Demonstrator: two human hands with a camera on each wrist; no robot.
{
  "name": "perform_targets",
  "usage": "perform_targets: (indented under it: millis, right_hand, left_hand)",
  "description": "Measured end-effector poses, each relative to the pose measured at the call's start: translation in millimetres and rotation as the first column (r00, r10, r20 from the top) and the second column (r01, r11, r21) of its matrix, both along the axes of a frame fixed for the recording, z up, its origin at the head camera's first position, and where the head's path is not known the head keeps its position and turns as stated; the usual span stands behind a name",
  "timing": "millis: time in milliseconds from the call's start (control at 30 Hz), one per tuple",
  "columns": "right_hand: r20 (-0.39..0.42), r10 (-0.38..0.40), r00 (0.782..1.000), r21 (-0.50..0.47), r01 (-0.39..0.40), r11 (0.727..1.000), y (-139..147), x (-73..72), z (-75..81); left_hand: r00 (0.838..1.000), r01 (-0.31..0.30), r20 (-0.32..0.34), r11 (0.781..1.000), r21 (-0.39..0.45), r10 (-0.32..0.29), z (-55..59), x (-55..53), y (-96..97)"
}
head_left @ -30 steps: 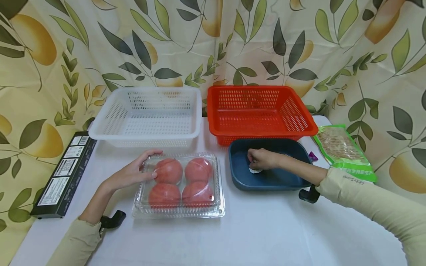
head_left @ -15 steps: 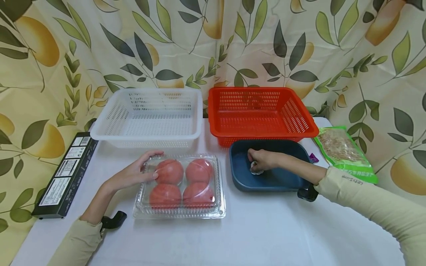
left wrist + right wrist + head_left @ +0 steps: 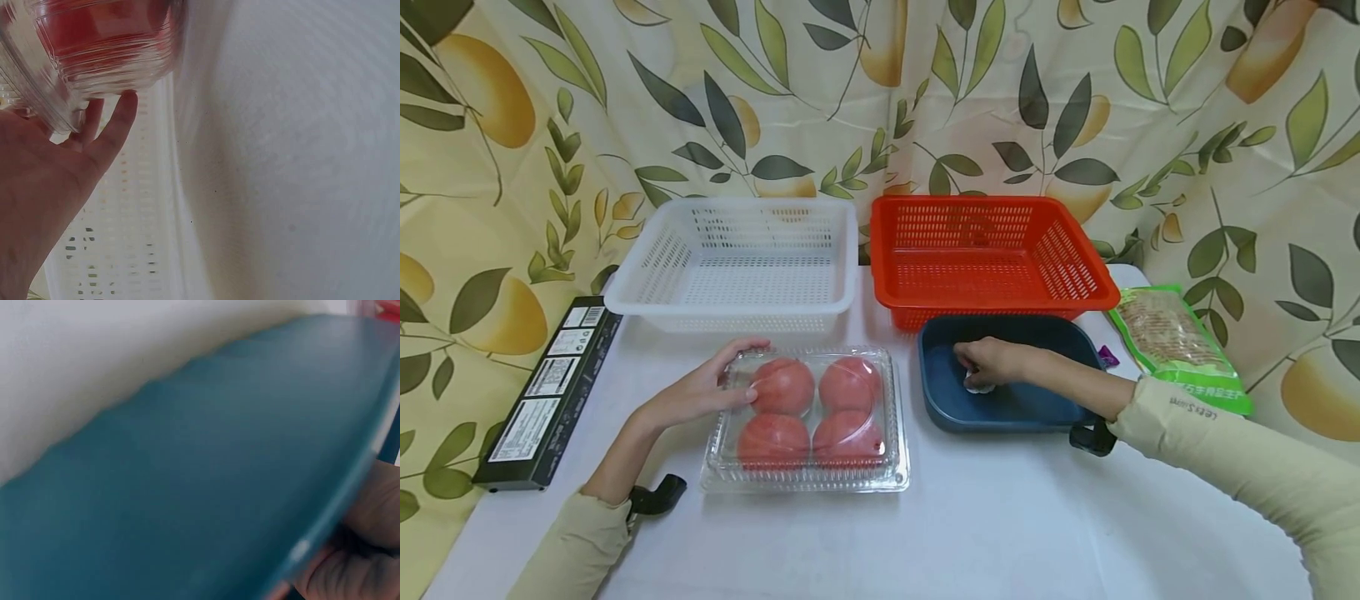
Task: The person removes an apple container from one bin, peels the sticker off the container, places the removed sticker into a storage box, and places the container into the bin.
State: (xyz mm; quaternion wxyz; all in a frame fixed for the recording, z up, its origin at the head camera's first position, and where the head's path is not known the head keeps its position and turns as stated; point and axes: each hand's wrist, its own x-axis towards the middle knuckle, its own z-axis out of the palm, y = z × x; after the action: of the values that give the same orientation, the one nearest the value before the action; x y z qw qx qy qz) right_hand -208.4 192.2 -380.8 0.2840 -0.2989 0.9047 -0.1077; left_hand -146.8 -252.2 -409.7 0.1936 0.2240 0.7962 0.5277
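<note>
At the left corner of a clear plastic clamshell box [image 3: 891, 467], my left hand [image 3: 700, 388] grips the edge, with the thumb over the lid and the fingers along the far side. Large round pinkish-red fruits like tomatoes [image 3: 782, 386] show through the closed lid. In the left wrist view, fingertips [image 3: 128, 103] touch the box's ridged wall [image 3: 119, 78]. My right hand [image 3: 996, 360] reaches into a dark blue basin [image 3: 1030, 410] and pinches a small white crumpled piece [image 3: 979, 387], mostly hidden under the fingers. The basin's outer wall [image 3: 187, 487] covers most of the right wrist view.
A white slotted basket [image 3: 730, 312] and a red one [image 3: 992, 296] stand behind. To the left lies a long black box [image 3: 542, 392] with labels. A green-edged food packet [image 3: 1176, 333] and a small purple wrapper [image 3: 1107, 356] lie right of the basin.
My right hand shifts slightly within the basin, its fingers moving a little to the left over the white piece. The left hand and the clear box keep their places.
</note>
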Motion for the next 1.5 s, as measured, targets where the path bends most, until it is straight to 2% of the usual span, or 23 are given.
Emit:
perform_targets:
  millis: [133, 267, 500, 633, 733, 900, 1267, 1367, 1500]
  right_hand:
    - [-0.060, 0.053, 0.997, 0.008, -0.053, 0.999, -2.5, 4.0, -0.5]
    - [-0.073, 0.061, 0.995, 0.035, -0.059, 0.998, -5.2, 5.8, 0.3]
    - [-0.117, 0.126, 0.985, 0.073, -0.118, 0.990, -5.5, 3.1, 2.2]
    - [-0.049, 0.121, 0.991, 0.011, -0.121, 0.993, -0.5, -0.3, 0.9]
    - [0.016, 0.096, 0.995, -0.047, -0.095, 0.994, 4.9, -2.2, 0.6]
    - [0.078, 0.046, 0.996, -0.069, -0.041, 0.997, 13.6, -4.0, -0.2]
    - [0.103, 0.007, 0.995, -0.039, -0.003, 0.999, 22.7, -6.2, -3.1]
    - [0.132, -0.019, 0.991, 0.002, 0.019, 1.000, 26.6, -7.3, -1.0]
    - [0.170, -0.035, 0.985, 0.008, 0.034, 0.999, 33.5, -9.9, -0.7]
  left_hand:
    - [1.000, -0.003, 0.001, 1.000, -0.004, 0.003, -0.4, -0.5, -1.3]
    - [1.000, 0.001, 0.012, 1.000, 0.002, -0.001, -1.0, -1.0, -2.2]
    - [1.000, 0.009, 0.002, 1.000, 0.017, -0.009, -0.5, -1.6, -2.0]
    - [1.000, 0.006, -0.020, 1.000, 0.004, -0.006, -0.7, -1.6, -2.0]
    - [1.000, -0.007, -0.028, 1.000, -0.010, 0.007, 0.3, -1.0, -2.0]
    - [1.000, -0.012, -0.026, 1.000, -0.016, 0.012, 0.2, -1.1, -2.1]
    - [1.000, -0.006, -0.020, 1.000, -0.010, 0.006, -1.4, -1.7, -1.2]
    - [1.000, -0.002, -0.015, 1.000, -0.004, 0.002, -1.2, -1.6, -0.7]
    - [1.000, 0.000, -0.006, 1.000, 0.002, 0.000, -1.1, -1.7, -0.6]
